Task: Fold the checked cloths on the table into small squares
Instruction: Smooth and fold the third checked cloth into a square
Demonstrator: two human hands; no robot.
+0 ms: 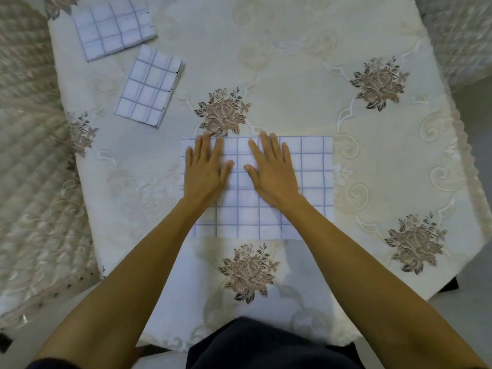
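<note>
A white cloth with blue checks (308,182) lies flat as a wide rectangle in the middle of the table, near the front edge. My left hand (205,169) rests palm down on its left part, fingers spread. My right hand (271,169) lies palm down on its middle, fingers spread, thumb pointing toward the left hand. Neither hand grips the fabric. A folded checked cloth (149,86) sits at the upper left, and a larger folded one (114,25) lies behind it near the far left corner.
The table wears a cream embroidered tablecloth (292,75) with brown rose motifs (223,113). Its lace edge hangs down on the left and the right. A quilted pale surface (24,62) stands to the left of the table.
</note>
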